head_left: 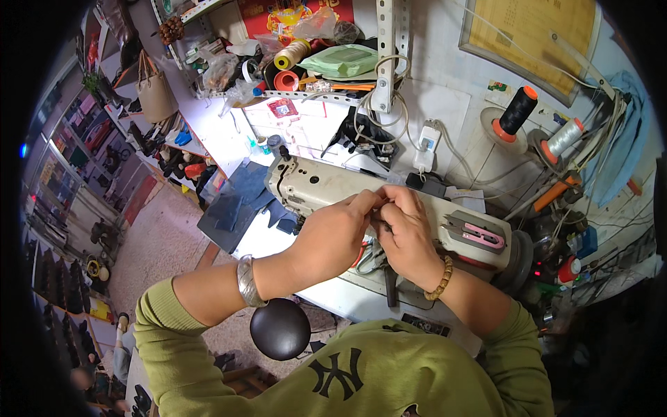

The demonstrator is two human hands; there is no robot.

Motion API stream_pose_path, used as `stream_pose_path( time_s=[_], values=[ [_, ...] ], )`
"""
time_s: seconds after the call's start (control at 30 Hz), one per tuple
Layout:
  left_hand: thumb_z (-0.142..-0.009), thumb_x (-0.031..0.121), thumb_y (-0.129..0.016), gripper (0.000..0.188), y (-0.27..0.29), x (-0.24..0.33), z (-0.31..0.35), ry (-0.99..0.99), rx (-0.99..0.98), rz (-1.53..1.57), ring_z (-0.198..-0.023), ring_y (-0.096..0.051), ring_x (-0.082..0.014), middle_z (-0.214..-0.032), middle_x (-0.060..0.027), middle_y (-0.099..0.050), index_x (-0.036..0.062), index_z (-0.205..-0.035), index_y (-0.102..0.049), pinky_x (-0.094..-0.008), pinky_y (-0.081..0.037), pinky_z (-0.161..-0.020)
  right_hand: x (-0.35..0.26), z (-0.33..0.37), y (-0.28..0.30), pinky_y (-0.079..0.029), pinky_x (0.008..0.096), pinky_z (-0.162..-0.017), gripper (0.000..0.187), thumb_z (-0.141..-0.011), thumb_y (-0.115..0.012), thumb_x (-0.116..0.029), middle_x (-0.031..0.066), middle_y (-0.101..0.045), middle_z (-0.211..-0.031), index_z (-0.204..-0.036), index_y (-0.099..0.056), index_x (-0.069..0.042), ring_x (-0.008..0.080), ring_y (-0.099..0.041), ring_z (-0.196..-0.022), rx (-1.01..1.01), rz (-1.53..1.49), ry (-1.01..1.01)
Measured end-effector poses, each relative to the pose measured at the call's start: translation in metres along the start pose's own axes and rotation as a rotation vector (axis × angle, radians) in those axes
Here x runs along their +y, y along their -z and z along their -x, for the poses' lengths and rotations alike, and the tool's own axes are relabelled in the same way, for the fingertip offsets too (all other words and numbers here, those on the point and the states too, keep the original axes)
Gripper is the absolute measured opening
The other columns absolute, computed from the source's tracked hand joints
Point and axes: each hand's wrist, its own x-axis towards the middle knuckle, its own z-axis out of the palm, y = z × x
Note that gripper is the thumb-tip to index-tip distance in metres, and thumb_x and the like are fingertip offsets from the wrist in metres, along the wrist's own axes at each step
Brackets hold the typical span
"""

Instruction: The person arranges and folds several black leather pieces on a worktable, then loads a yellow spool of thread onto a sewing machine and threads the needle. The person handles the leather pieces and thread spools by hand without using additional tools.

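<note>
My left hand [326, 236] and my right hand [408, 240] meet over the arm of a cream sewing machine [333, 182]. Both have their fingertips pinched together, touching or nearly so. Whatever is between them is small and hidden by the fingers; only a dark bit shows there. On top of the machine, right of my right hand, lie pink-handled thread snips [484, 236]. Beneath the hands, partly covered, a pair of red-handled scissors [359, 256] rests on the machine table. The machine's handwheel [517, 264] is at its right end.
Behind the machine stand a black thread cone [518, 113] and a pale thread cone [564, 137]. A cluttered shelf [326, 97] hangs above, beside a white plug adapter [426, 147] and loose cables. Dark fabric pieces [240, 198] lie left. A round black stool [280, 329] stands below.
</note>
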Motion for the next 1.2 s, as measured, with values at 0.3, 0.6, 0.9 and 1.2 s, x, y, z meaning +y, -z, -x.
stream_pose_path(
  time_s=[0.3,0.6,0.9,1.2],
  values=[
    [-0.088,-0.005,-0.052,0.041,-0.008,0.001,0.022,0.078,0.033,0.359,-0.102,-0.061,-0.0196,-0.111,-0.0123,-0.061,0.0037,-0.127,-0.047,-0.0318,-0.051,-0.077,0.004,-0.001,-0.001,-0.039,0.0411,-0.083,0.012,-0.074,-0.063,0.0,0.0096,-0.053,-0.113,-0.083,-0.056,-0.002,0.0277,-0.052,-0.099,-0.036,-0.017,0.049],
    [-0.083,-0.003,-0.064,0.04,-0.015,-0.013,0.016,-0.06,0.252,-0.004,-0.077,-0.065,-0.021,-0.085,-0.0098,-0.064,0.0046,-0.121,-0.054,-0.03,-0.052,-0.071,0.006,0.0,-0.001,-0.039,0.0415,-0.084,0.011,-0.074,-0.062,-0.001,0.0101,-0.052,-0.113,-0.082,-0.055,-0.002,0.0284,-0.051,-0.101,-0.057,-0.044,0.043],
    [-0.095,0.0,-0.049,0.023,-0.027,-0.029,0.015,0.259,0.105,0.942,-0.091,-0.057,-0.0114,-0.097,-0.0039,-0.061,0.0032,-0.118,-0.051,-0.0257,-0.045,-0.085,0.004,-0.002,0.0,-0.041,0.0397,-0.085,0.01,-0.076,-0.063,0.0,0.014,-0.053,-0.112,-0.079,-0.053,-0.001,0.03,-0.052,-0.096,-0.096,-0.044,0.046],
    [-0.096,0.013,-0.049,0.02,-0.021,-0.037,0.02,0.553,0.055,1.307,-0.095,-0.064,-0.0157,-0.096,-0.004,-0.066,0.0088,-0.114,-0.058,-0.0287,-0.049,-0.085,0.002,-0.005,0.002,-0.042,0.0389,-0.084,0.01,-0.075,-0.063,0.001,0.0135,-0.053,-0.112,-0.078,-0.053,-0.001,0.0292,-0.052,-0.096,-0.136,-0.046,0.02]
  ],
)
